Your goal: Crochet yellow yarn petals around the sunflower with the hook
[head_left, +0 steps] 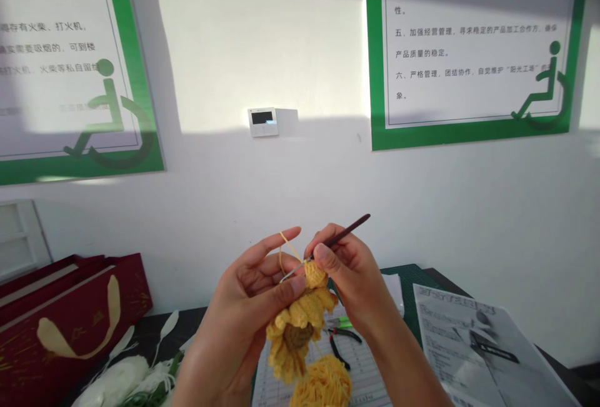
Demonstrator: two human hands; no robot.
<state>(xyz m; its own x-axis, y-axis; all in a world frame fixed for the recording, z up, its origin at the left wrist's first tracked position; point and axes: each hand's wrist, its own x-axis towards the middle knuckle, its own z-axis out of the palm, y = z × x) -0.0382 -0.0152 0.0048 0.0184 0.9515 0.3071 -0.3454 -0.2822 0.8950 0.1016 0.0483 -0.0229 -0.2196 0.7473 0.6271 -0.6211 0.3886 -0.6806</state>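
Note:
My left hand holds a yellow crocheted sunflower with a brown centre, and a strand of yellow yarn runs up over its raised index finger. My right hand pinches a dark-handled crochet hook between thumb and fingers. The hook's metal tip meets the top edge of the sunflower, close to my left fingers. Below the flower hangs a ball of yellow yarn, partly cut off by the bottom of the picture.
On the table are long-nosed pliers, green-handled snips, a green cutting mat and printed sheets. A dark red gift bag stands at left, beside white crocheted pieces. Framed signs hang on the wall ahead.

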